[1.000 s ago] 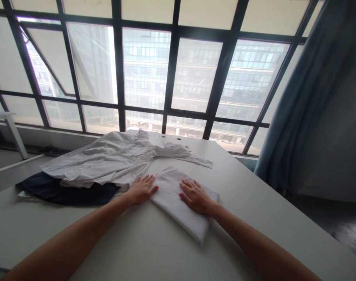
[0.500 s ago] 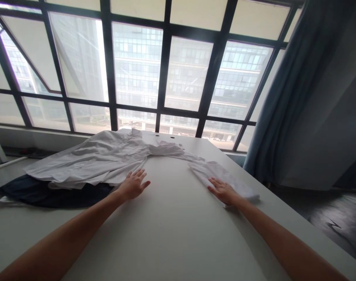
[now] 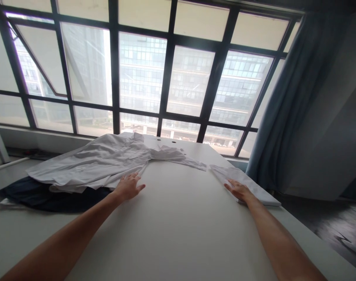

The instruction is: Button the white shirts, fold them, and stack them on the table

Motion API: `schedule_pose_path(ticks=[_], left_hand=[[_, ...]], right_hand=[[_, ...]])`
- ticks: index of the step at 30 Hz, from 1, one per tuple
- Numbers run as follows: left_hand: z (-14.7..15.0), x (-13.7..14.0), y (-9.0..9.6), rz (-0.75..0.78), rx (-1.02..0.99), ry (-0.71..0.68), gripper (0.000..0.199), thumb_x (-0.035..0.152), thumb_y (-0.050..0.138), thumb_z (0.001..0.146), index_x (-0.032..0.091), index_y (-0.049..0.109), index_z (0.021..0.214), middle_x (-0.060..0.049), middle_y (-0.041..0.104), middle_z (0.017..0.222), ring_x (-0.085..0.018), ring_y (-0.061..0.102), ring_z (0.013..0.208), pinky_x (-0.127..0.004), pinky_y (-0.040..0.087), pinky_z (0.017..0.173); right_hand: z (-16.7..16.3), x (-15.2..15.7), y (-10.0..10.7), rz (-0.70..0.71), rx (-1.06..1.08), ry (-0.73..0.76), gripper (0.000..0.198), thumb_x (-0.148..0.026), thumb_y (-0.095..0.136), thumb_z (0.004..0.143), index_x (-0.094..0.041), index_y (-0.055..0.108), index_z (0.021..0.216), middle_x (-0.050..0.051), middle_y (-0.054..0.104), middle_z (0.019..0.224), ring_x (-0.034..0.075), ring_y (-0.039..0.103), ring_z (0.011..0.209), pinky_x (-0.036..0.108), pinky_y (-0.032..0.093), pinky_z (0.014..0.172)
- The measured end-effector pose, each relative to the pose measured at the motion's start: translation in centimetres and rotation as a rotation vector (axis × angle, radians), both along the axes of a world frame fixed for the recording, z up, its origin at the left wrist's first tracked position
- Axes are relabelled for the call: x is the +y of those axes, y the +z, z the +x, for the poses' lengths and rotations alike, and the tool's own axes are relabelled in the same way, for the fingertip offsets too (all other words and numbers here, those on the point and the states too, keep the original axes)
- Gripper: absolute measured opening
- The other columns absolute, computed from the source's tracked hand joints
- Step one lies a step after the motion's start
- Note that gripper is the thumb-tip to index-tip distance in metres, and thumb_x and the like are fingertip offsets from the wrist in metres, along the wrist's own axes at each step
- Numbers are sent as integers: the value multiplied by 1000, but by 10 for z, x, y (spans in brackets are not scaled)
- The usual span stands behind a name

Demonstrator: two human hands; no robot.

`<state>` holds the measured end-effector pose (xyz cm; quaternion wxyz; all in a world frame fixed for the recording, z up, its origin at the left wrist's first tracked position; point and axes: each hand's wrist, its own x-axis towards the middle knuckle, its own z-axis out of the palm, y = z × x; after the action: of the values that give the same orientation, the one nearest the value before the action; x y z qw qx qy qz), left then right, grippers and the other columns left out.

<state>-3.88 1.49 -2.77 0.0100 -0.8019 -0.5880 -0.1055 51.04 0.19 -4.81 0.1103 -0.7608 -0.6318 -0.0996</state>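
A wrinkled white shirt lies spread at the left, one sleeve stretched out to the right across the table. Under its lower edge a dark navy garment shows. My left hand is open, fingers spread, at the shirt's near right edge; whether it presses on the cloth I cannot tell. On the right, a folded white garment lies flat along the table's edge. My right hand rests open on its left part, fingers apart.
Both garments lie on a white table with small dark holes at its far end. Beyond it stand dark-framed windows, one pane tilted open. A blue-grey curtain hangs at the right, and a grey floor lies below.
The folded white garment has slid right under my right hand, towards the table's edge, and is now apart from the shirt's sleeve. My left hand has drawn slightly left.
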Motion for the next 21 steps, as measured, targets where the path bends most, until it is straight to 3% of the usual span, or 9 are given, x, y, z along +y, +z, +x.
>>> schedule_pose_path(ticks=[3,5,7,9,11,13,17,21], left_hand=[[-12,10,0,17,10,65,54,48,48,91,17,56,134,-16,42,151,-32,38,140,-52,26,115],[-21,18,1,27,8,114,53,47,49,91,14,56,132,-18,46,148,-32,44,135,-48,31,112],[-28,24,2,11,-7,166,52,46,49,91,12,58,129,-20,51,142,-32,49,130,-44,35,108],[-35,28,4,-20,-29,213,53,48,50,90,10,59,126,-20,56,136,-32,51,126,-42,39,104],[-40,30,6,-46,-81,260,55,51,51,89,11,59,125,-20,57,134,-33,51,125,-41,40,102],[-46,31,8,-53,-143,297,54,52,50,91,12,58,126,-18,58,134,-31,52,125,-38,40,101],[-57,33,8,-30,-170,347,52,43,49,93,12,50,135,-17,59,133,-27,55,121,-33,41,97],[-60,33,9,32,-127,378,49,39,52,92,12,52,133,-18,59,133,-30,52,122,-40,40,98]], right_hand=[[-33,-5,13,0,-15,38,49,-36,32,98,-12,63,127,16,58,137,30,52,127,44,33,109],[-73,-12,19,-6,-1,160,46,-38,36,96,-15,66,121,14,63,129,28,57,118,40,38,105],[-118,-22,21,-106,42,327,43,-43,42,94,-18,67,120,11,65,127,26,61,112,35,42,100],[-158,-33,19,-192,24,455,43,-43,43,94,-17,66,120,13,64,125,26,59,113,35,42,100],[-182,-41,15,-187,-3,463,45,-37,37,96,-12,62,125,18,60,130,28,55,120,39,40,103],[-188,-47,13,-178,-3,461,48,-35,35,97,-10,58,131,20,55,137,30,51,126,42,38,106],[-172,-48,13,-193,69,486,53,-42,40,96,-13,55,137,15,50,145,29,45,133,42,33,113],[-163,-45,12,-217,94,485,57,-44,39,95,-10,53,139,16,48,147,28,42,137,42,31,115]])
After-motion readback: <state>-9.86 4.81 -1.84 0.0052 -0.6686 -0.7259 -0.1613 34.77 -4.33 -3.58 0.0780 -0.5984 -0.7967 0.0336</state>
